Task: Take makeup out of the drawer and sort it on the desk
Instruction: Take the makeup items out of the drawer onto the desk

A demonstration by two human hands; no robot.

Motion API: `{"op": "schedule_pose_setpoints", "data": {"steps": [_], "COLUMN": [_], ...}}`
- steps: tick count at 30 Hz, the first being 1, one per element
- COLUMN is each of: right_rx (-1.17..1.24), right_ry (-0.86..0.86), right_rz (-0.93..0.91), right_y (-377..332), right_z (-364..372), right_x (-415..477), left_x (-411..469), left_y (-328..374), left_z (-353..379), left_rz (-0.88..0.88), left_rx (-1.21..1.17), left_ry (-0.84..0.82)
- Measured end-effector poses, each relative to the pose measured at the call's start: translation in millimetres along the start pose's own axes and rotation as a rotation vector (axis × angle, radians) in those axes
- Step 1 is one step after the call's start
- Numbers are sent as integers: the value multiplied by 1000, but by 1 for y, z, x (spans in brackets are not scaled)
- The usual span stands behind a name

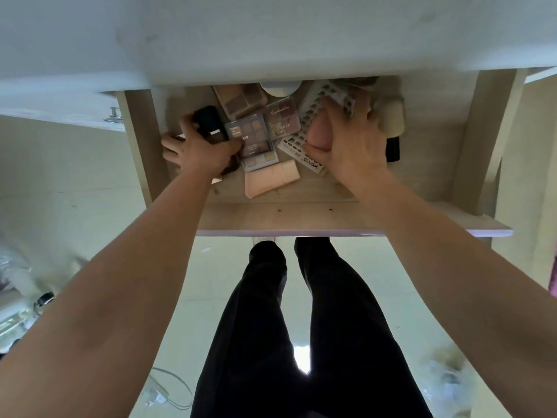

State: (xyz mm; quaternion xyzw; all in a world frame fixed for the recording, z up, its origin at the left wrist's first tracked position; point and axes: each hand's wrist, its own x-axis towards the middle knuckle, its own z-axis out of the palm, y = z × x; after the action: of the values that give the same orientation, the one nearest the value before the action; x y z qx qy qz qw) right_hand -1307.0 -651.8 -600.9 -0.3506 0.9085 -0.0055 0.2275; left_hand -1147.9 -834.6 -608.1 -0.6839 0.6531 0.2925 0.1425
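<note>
The wooden drawer [289, 217] stands pulled out under the white desk [271, 34]. Inside lie several eyeshadow palettes [256, 137], a pink pouch [271, 179], a white round jar [280, 87] and a clear nail-tip tray [316, 110]. My left hand [199, 149] grips a black rectangular case [211, 123] at the drawer's left. My right hand [352, 140] holds a pink makeup sponge [319, 132] against the tray at the drawer's right. A cream bottle with a black cap [391, 122] lies just right of that hand.
My legs in black trousers [301, 327] stand on the pale tiled floor below the drawer. A cable [168, 387] lies on the floor at left, clutter at the far left [18, 297] and a bag at lower right [446, 378].
</note>
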Motion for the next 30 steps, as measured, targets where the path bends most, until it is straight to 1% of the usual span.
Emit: {"op": "schedule_pose_setpoints", "data": {"steps": [3, 5, 7, 9, 13, 15, 17, 20, 22, 24, 27, 30], "right_rx": [10, 0, -15, -13, 3, 6, 30, 127, 172, 187, 148, 140], "right_ry": [-19, -29, -51, -72, -99, -103, -84, -15, 83, 154, 206, 179], "right_rz": [-12, -23, -33, -38, -49, -96, -163, -254, -331, -404, -442, -410], "right_y": [4, 6, 7, 7, 7, 4, -2, -18, -34, -57, -103, -149], "right_z": [-5, -7, -9, -12, -23, -32, -43, -69, -87, -107, -139, -162], "right_x": [2, 2, 0, -3, -10, -15, -22, -35, -41, -40, -25, -2], "left_x": [0, -2, -8, -17, -27, -33, -42, -63, -76, -84, -80, -49], "left_y": [-9, -14, -17, -19, -26, -28, -31, -41, -47, -49, -45, -38], "left_z": [-1, 1, 4, 3, -7, -17, -28, -57, -81, -112, -164, -212], "left_rz": [-15, -45, -44, 6, 105, 146, 226, 415, 542, 612, 614, 523], "left_rx": [38, -29, -88, -37, 68, 92, 140, 157, 138, 111, 73, 88], "left_ry": [4, -3, 32, 52, 38, 61, 97, 155, 248, 361, 424, 430]}}
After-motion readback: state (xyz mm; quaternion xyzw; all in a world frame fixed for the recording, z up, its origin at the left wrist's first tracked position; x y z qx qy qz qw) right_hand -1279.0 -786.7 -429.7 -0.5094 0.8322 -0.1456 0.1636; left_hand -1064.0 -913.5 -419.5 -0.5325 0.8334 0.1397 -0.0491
